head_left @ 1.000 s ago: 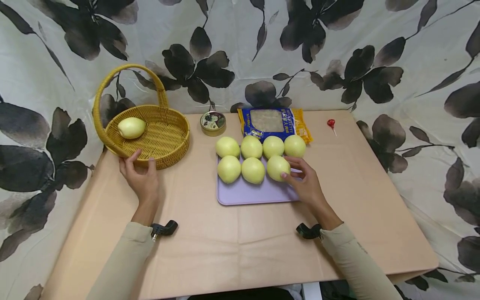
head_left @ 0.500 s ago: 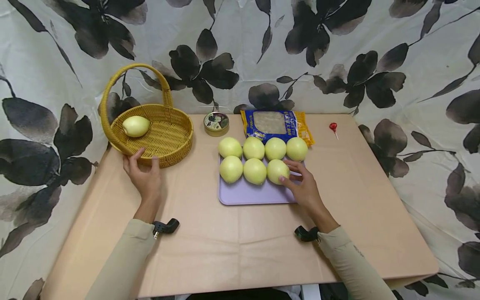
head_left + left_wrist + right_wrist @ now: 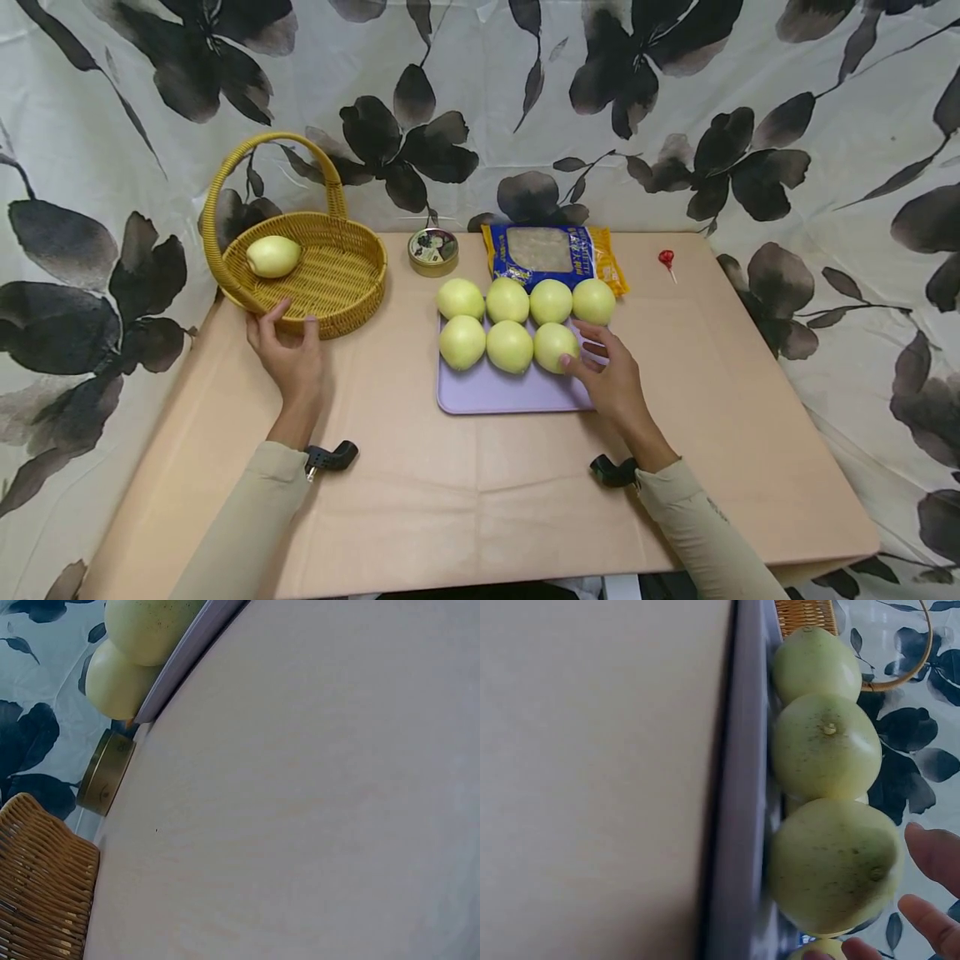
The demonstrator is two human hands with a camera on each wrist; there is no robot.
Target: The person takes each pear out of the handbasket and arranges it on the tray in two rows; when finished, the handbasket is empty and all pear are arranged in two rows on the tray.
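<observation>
My left hand (image 3: pixel 288 354) touches the near outer side of a yellow woven basket (image 3: pixel 348 304), fingers spread along its wall. Inside the basket lies one pale melon (image 3: pixel 273 257), on the left. My right hand (image 3: pixel 611 375) is at the right side of a pale green melon (image 3: pixel 553 348), which ends the near row on a lilac tray (image 3: pixel 480 396). The right wrist view shows thumb and fingertips (image 3: pixel 934 855) close to that melon (image 3: pixel 832 866), with a narrow gap. More melons (image 3: pixel 462 342) sit in two rows on the tray. The left hand is outside the left wrist view.
Behind the tray lies a blue and yellow packet (image 3: pixel 540 250). A round tin (image 3: pixel 432 252) stands between basket and packet. A red lollipop (image 3: pixel 666 260) lies at the back right of the table (image 3: pixel 480 500). A floral cloth (image 3: pixel 480 192) hangs behind.
The melon by my right hand has shifted slightly left, closer to its neighbour. My right fingers have loosened a little from it. My left hand stays at the basket; the head view shifted slightly.
</observation>
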